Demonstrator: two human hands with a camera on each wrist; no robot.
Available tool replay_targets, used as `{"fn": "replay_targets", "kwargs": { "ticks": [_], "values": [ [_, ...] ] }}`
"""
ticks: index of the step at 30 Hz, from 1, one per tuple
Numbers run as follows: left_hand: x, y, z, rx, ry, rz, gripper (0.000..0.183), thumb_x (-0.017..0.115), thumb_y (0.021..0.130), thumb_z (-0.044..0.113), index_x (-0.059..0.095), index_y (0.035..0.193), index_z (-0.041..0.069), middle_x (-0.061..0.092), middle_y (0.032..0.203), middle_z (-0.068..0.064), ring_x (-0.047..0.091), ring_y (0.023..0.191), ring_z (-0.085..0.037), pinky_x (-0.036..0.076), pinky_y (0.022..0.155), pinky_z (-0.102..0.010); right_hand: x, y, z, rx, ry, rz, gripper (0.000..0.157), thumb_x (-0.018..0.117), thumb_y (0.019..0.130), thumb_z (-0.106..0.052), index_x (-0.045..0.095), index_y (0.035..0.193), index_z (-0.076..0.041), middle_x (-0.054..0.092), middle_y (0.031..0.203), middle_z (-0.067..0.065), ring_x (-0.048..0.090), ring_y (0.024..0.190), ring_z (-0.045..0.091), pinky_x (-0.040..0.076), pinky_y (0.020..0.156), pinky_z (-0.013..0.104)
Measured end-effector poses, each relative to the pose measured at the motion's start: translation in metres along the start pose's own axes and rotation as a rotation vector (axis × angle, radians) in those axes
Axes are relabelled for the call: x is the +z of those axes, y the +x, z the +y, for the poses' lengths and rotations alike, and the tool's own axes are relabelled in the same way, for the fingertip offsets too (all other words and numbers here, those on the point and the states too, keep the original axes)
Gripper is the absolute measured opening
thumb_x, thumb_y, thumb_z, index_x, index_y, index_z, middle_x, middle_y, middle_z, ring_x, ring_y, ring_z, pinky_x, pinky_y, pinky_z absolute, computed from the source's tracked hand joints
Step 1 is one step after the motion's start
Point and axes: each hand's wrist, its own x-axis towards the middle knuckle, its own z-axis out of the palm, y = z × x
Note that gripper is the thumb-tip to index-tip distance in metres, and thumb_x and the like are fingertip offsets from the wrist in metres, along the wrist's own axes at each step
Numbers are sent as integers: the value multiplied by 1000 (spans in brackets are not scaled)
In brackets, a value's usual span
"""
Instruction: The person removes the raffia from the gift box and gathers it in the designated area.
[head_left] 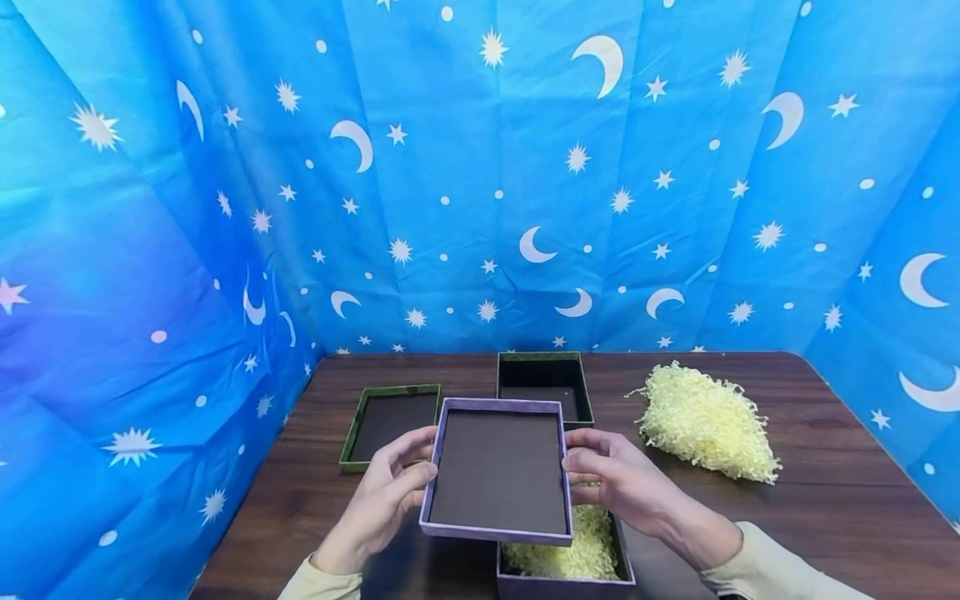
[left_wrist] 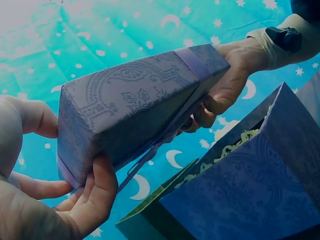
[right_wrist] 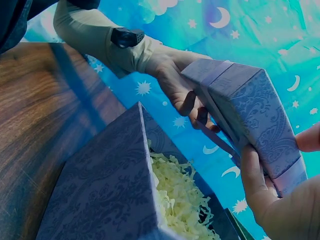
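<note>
A purple patterned box lid (head_left: 502, 471) is held up between both hands, its dark inner side towards the head camera. My left hand (head_left: 390, 487) grips its left rim, thumb in front and fingers behind. On the opposite rim, my right hand (head_left: 626, 479) holds it with curled fingers. A purple ribbon (left_wrist: 187, 62) runs across the lid's outer side in the left wrist view. Below and nearer stands the matching purple box (head_left: 566, 587), partly covered by the lid. Pale yellow shredded paper (head_left: 573, 550) fills it; the right wrist view shows the strands (right_wrist: 182, 192) inside.
A green-edged lid (head_left: 393, 421) lies on the left of the dark wooden table (head_left: 832, 442), inner side up. Behind the raised lid stands an open green box (head_left: 545, 387). A loose heap of yellow shredded paper (head_left: 705, 421) lies at right. Blue star-patterned cloth (head_left: 480, 208) hangs around the table.
</note>
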Motion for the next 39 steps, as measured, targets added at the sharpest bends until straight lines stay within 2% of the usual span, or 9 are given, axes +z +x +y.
{"fn": "replay_targets", "kwargs": {
  "ticks": [5, 12, 17, 23, 33, 39],
  "values": [
    [-9, -3, 1, -4, 5, 14, 61, 56, 89, -1, 32, 144, -9, 49, 118, -15, 60, 91, -15, 60, 70, -31, 4, 5, 3, -4, -46, -18, 41, 55, 88, -6, 37, 123, 7, 57, 89, 1, 60, 80, 14, 58, 78, 37],
    [-20, -12, -2, -5, 9, 15, 59, 56, 91, -1, 32, 144, -11, 51, 116, -15, 63, 92, -16, 61, 72, -36, 13, 11, 11, 10, -61, -11, 48, 57, 85, -4, 36, 125, 11, 55, 90, 3, 60, 80, 16, 59, 78, 38],
    [-26, -15, 0, 4, 9, 19, 59, 55, 93, 1, 31, 144, -12, 52, 116, -15, 64, 95, -18, 61, 75, -40, 20, 15, 13, 16, -62, -19, 43, 57, 84, -3, 38, 121, 9, 54, 89, 4, 60, 80, 17, 59, 78, 39],
    [-34, -21, 1, -6, -9, 54, 57, 56, 94, 1, 31, 144, -13, 57, 113, -11, 65, 94, -16, 61, 74, -37, 28, 22, 10, 55, -81, -19, 47, 59, 85, -4, 38, 125, 11, 53, 93, 7, 59, 81, 18, 59, 79, 39],
    [-44, -28, 1, 23, 5, 121, 54, 55, 94, 0, 34, 141, -15, 59, 111, -11, 66, 91, -15, 61, 70, -33, 39, 35, 11, 53, -91, -10, 58, 61, 85, -4, 35, 133, 16, 51, 102, 14, 59, 80, 19, 60, 78, 40],
    [-51, -31, -1, 16, 36, 140, 54, 55, 94, 1, 34, 141, -15, 57, 111, -11, 64, 90, -14, 61, 69, -33, 45, 39, 13, 69, -90, -16, 56, 61, 86, -4, 36, 133, 16, 52, 101, 15, 60, 79, 19, 60, 78, 40]
  ]
}}
